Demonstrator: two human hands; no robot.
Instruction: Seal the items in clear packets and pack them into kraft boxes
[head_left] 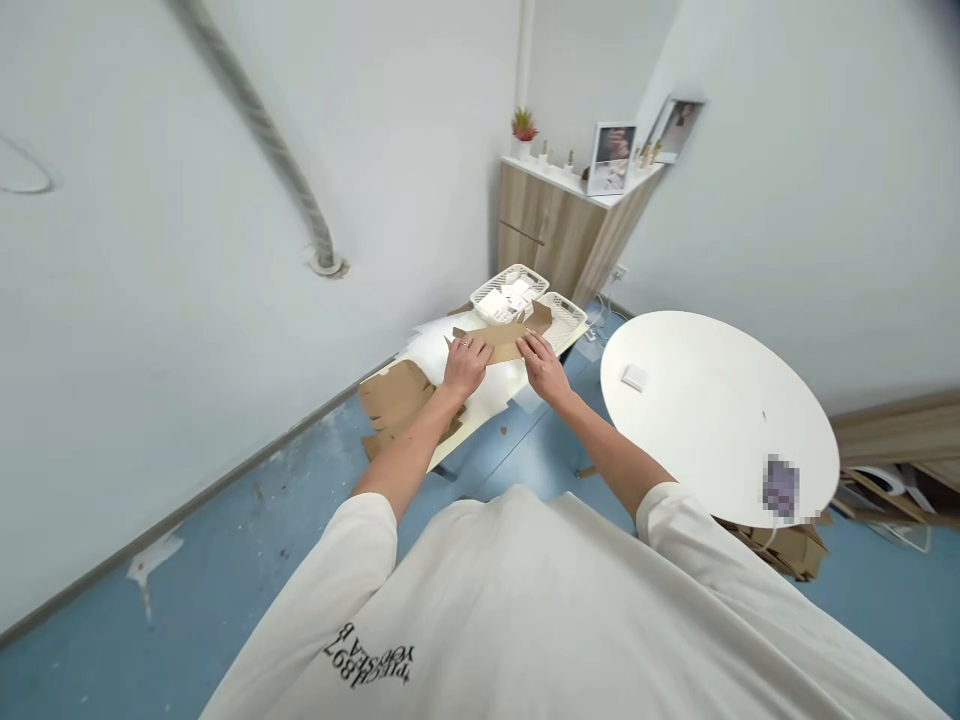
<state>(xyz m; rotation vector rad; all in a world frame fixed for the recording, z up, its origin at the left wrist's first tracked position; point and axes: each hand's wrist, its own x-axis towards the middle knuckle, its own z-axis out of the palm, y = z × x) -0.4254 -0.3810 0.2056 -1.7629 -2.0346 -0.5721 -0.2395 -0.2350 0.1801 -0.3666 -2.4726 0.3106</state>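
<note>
Between my hands, over the low table (501,390), is a brown cardboard piece (502,342) with flaps standing up at its ends. My left hand (468,366) grips its left side, fingers curled over the board. On the right side my right hand (541,366) holds it, fingers on top and near the folded flap. Flat cardboard blanks (397,400) lie at the table's left end, partly behind my left forearm. Just beyond the held cardboard stands a white basket (480,296) containing small white items. A second white basket (576,318) sits to its right, partly covered by the flap.
To the right stands a white oval table (712,420) with a small white box (634,377) and a pixelated object on it. Behind is a wooden cabinet (559,222) bearing a plant and picture frames. More cardboard (795,550) lies under the oval table. A wall borders the left.
</note>
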